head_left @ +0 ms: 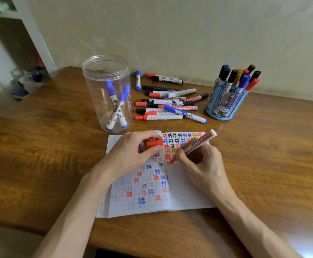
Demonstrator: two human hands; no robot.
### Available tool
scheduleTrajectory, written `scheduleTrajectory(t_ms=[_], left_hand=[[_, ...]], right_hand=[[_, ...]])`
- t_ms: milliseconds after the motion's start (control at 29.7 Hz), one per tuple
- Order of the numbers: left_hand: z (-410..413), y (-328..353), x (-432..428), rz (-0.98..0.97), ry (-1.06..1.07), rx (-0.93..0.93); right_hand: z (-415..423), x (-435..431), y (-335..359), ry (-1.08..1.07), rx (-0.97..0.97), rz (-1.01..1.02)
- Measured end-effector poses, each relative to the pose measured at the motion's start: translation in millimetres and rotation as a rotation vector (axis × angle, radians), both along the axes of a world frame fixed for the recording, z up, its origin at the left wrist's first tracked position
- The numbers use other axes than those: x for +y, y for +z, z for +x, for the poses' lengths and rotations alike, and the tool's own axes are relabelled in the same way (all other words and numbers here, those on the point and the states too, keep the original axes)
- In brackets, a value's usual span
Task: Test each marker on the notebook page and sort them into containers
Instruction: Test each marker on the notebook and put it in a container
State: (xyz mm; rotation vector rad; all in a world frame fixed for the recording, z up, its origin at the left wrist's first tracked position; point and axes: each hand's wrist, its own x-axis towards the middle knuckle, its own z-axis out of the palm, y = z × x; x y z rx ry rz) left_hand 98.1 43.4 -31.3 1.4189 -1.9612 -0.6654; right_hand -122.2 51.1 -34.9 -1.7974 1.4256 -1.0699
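Observation:
An open notebook (187, 190) lies on the wooden table, its pages covered with red, blue, black and yellow test marks. My right hand (202, 164) grips an uncapped red whiteboard marker (198, 143), whose tip touches the right page by the centre fold. My left hand (131, 151) rests on the left page and pinches the marker's red cap (154, 143). A clear plastic jar (108, 92) at the back left holds a few blue markers. A blue pen holder (224, 104) at the back right holds several capped markers.
A pile of several loose markers (167, 101) in red, black and blue lies between the jar and the holder, near the wall. The table's left edge drops off towards a floor with boxes (29, 84).

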Motion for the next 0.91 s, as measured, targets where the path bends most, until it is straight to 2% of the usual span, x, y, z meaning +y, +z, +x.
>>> scheduleTrajectory(t_ms=[134,336,437,639,908], left_hand=[[-0.3,0.1,0.8,-0.016,-0.007,0.018],[-2.1,3.9,2.8,0.007,-0.046,0.125],[-2.6,5.9,4.1,0.024,-0.049,0.142],[-2.8,7.2,2.6,0.022,-0.006,0.156],[-6.0,9.0,4.4,0.029,-0.032,0.157]], right_hand=[[-1.3,0.0,-0.1,0.033,-0.004,0.026],[-8.1,-4.5,10.1,-0.055,-0.305,0.042],[-8.9,-4.7,15.8,-0.073,-0.385,0.069],[-10.3,-4.2,16.5,-0.035,-0.436,0.148],[-7.1,0.2,17.5,0.092,-0.480,0.153]])
